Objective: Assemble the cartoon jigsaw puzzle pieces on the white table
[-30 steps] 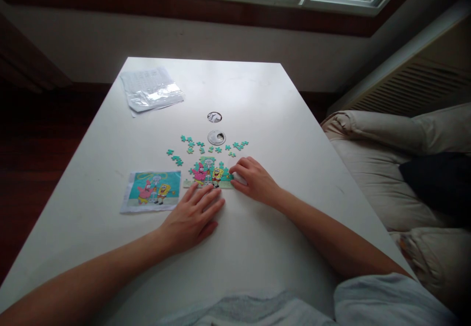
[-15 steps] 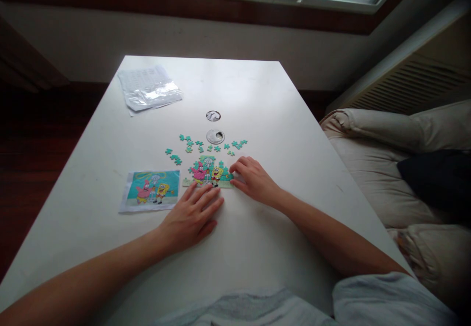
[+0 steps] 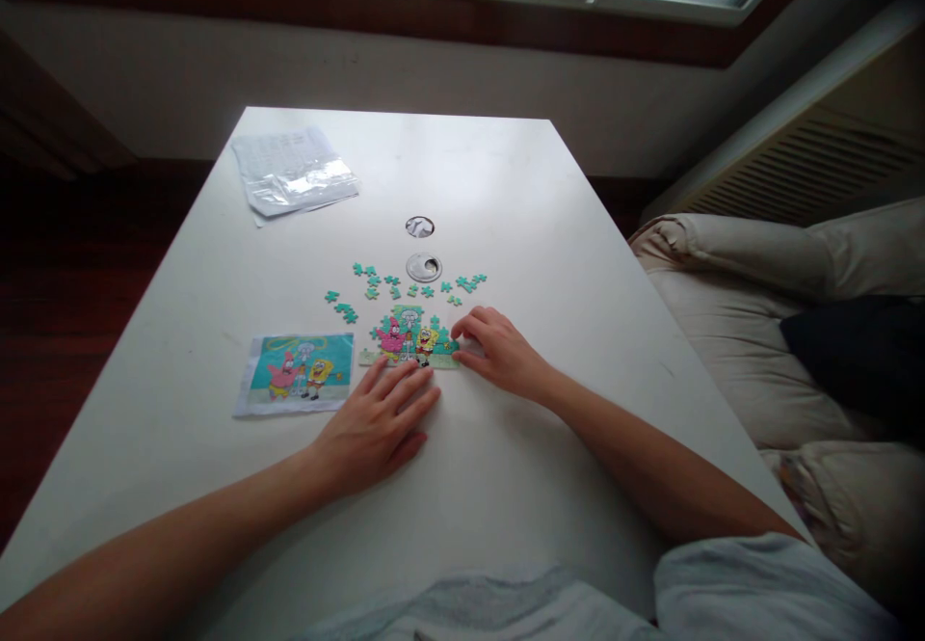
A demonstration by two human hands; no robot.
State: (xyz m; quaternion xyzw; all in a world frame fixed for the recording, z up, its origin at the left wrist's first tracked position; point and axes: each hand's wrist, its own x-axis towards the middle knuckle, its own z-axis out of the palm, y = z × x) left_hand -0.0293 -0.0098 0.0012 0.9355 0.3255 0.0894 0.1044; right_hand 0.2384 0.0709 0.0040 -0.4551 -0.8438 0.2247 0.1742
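A partly joined jigsaw puzzle (image 3: 409, 333) with pink, white and yellow cartoon figures lies on the white table. My left hand (image 3: 383, 419) rests flat below it, fingers spread, fingertips touching its lower edge. At the puzzle's right edge is my right hand (image 3: 498, 352), its thumb and curled index finger closed around a teal puzzle piece (image 3: 452, 346) there. Their tips partly cover that piece. Loose teal puzzle pieces (image 3: 427, 291) lie scattered in an arc beyond the puzzle. Left of it is a printed reference picture (image 3: 302, 369) showing the same figures.
Clear plastic bags with papers (image 3: 293, 173) lie at the table's far left. Two round inserts, a nearer metal ring (image 3: 414, 268) and a farther hole (image 3: 419, 227), are set in the tabletop (image 3: 506, 198). A beige sofa (image 3: 723, 333) stands along the right side.
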